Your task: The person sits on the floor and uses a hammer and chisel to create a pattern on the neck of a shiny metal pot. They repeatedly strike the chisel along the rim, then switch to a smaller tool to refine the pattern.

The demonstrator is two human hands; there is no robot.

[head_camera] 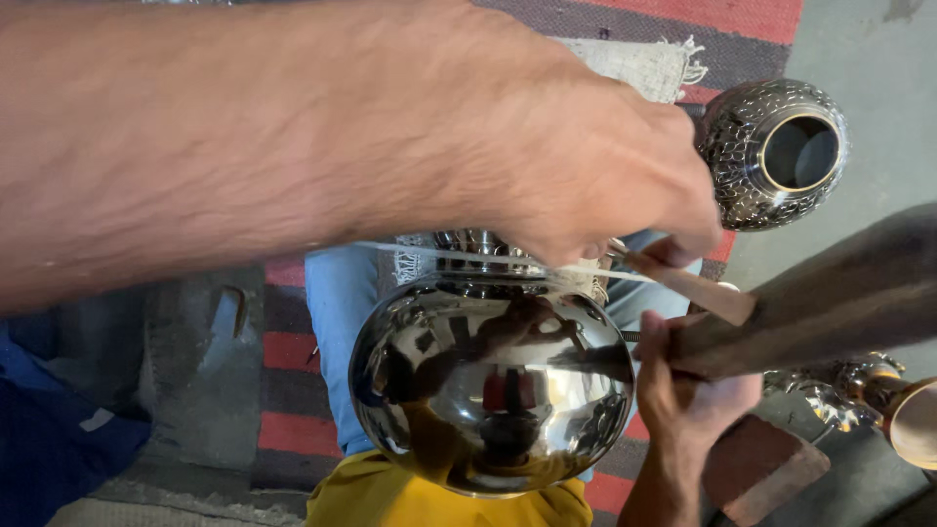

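Observation:
A shiny round metal pot (488, 390) rests on my lap, against blue jeans (337, 322) and a yellow shirt (429, 503). My left hand (586, 166) reaches in from the left over the pot's neck, its fingers closed on a slim pale tool (698, 290) that points down to the right. My right hand (683, 390) comes up from the bottom right and grips a thick dark wooden mallet (830, 303) just right of the pot. A thin white line (439, 256) runs across the pot's neck under my left hand. The neck itself is mostly hidden.
An embossed metal pot (776, 151) with an open mouth lies at the top right. A red and dark striped rug (293, 390) covers the floor, with a white cloth (644, 63) above. A brick (766, 468), ornate silver pieces (830, 395) and a brass vessel (917, 420) sit at the lower right.

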